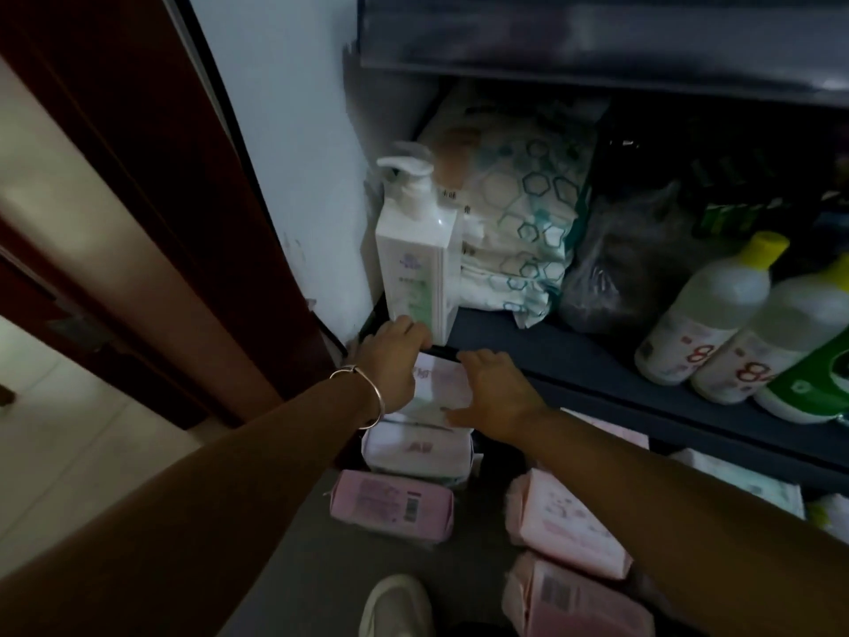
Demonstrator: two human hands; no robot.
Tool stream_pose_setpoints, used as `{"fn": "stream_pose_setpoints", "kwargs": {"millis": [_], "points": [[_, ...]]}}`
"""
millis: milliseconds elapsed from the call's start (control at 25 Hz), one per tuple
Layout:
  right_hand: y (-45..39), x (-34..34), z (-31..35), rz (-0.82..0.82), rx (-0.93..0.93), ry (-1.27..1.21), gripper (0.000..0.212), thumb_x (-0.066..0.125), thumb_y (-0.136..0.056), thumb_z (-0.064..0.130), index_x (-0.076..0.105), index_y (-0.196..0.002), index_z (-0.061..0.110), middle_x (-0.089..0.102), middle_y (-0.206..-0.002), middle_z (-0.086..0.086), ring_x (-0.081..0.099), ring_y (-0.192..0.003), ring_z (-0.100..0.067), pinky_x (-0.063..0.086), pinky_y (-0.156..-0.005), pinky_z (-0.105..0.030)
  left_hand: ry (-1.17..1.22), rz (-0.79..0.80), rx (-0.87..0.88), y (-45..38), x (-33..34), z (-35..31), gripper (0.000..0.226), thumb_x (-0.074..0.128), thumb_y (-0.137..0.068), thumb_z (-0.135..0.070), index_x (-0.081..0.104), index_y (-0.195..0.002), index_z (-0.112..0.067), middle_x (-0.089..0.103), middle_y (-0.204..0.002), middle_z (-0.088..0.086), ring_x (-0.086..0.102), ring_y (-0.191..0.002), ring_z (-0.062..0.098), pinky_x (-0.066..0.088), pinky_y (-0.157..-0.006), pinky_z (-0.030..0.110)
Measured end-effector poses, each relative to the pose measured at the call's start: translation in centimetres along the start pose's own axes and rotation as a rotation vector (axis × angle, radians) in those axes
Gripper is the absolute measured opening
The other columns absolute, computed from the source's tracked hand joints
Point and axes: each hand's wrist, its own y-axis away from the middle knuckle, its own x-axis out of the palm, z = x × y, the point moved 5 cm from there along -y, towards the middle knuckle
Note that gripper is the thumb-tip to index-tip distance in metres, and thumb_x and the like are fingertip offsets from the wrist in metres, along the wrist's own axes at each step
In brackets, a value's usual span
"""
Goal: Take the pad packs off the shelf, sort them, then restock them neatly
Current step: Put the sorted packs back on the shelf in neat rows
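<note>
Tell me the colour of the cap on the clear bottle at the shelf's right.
Yellow cap, seen in the head view.

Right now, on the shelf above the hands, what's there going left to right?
White pump bottle → hexagon-patterned packs → dark plastic bag → two clear bottles with yellow caps → green-and-white bottle.

Scene dim overall, underexposed. Brightest area lies far left, on the pale floor [69, 406]. Upper shelf [597, 34] blurred and smeared (wide-angle bending at edges). Deep shadow fills the shelf recess at right.
</note>
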Motion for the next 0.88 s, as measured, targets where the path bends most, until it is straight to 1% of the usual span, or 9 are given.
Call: {"fn": "stream_pose_setpoints", "kwargs": {"millis": [120,240,320,400,440,520,600,800,880], "points": [[-1.4,2.1,-0.4,-0.009,0.062,-0.034,0.082,0.076,-0.074,0.040,0.033,-0.137,0.009,0.039,-0.133,-0.010,0.035,-0.123,-0.027,0.036,-0.103,-0.038,0.031,0.013,-0.015,-0.6,1.7,0.5,0.048,0.050,-0.078,0.007,0.048,-0.121,-0.013,0.043,-0.125,0.005,0.043,-0.117,0.022,0.039,-0.095,0.036],[-2.1,3.1,-1.0,-0.062,0.110,-0.127,0.060,0.074,-0.077,0.033,0.044,-0.124,0.009,0.044,-0.126,-0.012,0.041,-0.118,-0.029,0.041,-0.094,-0.035,0.063,0.001,-0.028,-0.6,2.4,1.0,0.049,0.048,-0.076,0.010,0.049,-0.120,-0.011,0.045,-0.123,0.005,0.044,-0.116,0.022,0.038,-0.095,0.035],[-2.2,2.8,-1.6,-0.105,0.118,-0.293,0.040,0.073,-0.077,0.023,0.049,-0.106,0.009,0.052,-0.118,-0.014,0.050,-0.108,-0.028,0.042,-0.079,-0.029,0.110,-0.028,-0.018,-0.5,2.3,1.3,0.048,0.047,-0.074,0.013,0.051,-0.117,-0.007,0.048,-0.120,0.008,0.046,-0.114,0.024,0.040,-0.094,0.039],[-1.8,1.6,-2.2,-0.128,0.096,-0.394,0.033,0.075,-0.077,0.016,0.046,-0.093,0.010,0.056,-0.104,-0.013,0.054,-0.093,-0.026,0.037,-0.065,-0.026,0.193,-0.068,0.028,-0.5,2.0,1.4,0.045,0.047,-0.069,0.017,0.054,-0.110,-0.001,0.051,-0.112,0.013,0.048,-0.106,0.027,0.043,-0.090,0.041],[-1.4,0.8,-2.6,-0.136,0.079,-0.407,0.033,0.076,-0.076,0.015,0.047,-0.091,0.009,0.054,-0.096,-0.011,0.052,-0.086,-0.023,0.034,-0.059,-0.026,0.228,-0.094,0.058,-0.4,1.7,1.2,0.043,0.046,-0.067,0.019,0.056,-0.105,0.001,0.052,-0.107,0.015,0.049,-0.099,0.026,0.044,-0.088,0.037],[-0.3,-1.2,-3.5,-0.152,0.046,-0.393,0.034,0.078,-0.074,0.016,0.050,-0.091,0.007,0.051,-0.089,-0.008,0.048,-0.080,-0.019,0.030,-0.052,-0.028,0.275,-0.155,0.112,-0.1,1.0,0.6,0.041,0.043,-0.063,0.022,0.058,-0.096,0.004,0.053,-0.096,0.014,0.046,-0.087,0.019,0.041,-0.079,0.016],[1.0,-3.0,-4.3,-0.167,0.030,-0.370,0.035,0.080,-0.073,0.018,0.052,-0.090,0.007,0.050,-0.086,-0.006,0.047,-0.079,-0.018,0.031,-0.051,-0.025,0.283,-0.204,0.168,0.5,0.0,-0.5,0.039,0.043,-0.061,0.023,0.060,-0.091,0.004,0.051,-0.089,0.007,0.044,-0.082,0.015,0.036,-0.073,0.008],[4.3,-6.9,-5.4,-0.219,0.032,-0.328,0.046,0.082,-0.071,0.017,0.060,-0.106,-0.002,0.056,-0.093,-0.009,0.050,-0.084,-0.017,0.035,-0.063,-0.027,0.242,-0.158,0.156,1.1,-2.8,-3.4,0.034,0.050,-0.069,0.017,0.056,-0.097,-0.001,0.049,-0.096,0.004,0.041,-0.087,0.012,0.037,-0.076,0.018],[5.7,-8.6,-5.8,-0.252,0.035,-0.305,0.044,0.082,-0.070,0.019,0.061,-0.103,-0.003,0.055,-0.088,-0.007,0.050,-0.082,-0.017,0.032,-0.060,-0.025,0.231,-0.163,0.175,1.4,-4.2,-4.4,0.034,0.049,-0.068,0.016,0.055,-0.096,-0.001,0.052,-0.098,0.008,0.042,-0.087,0.013,0.041,-0.079,0.026]]}}
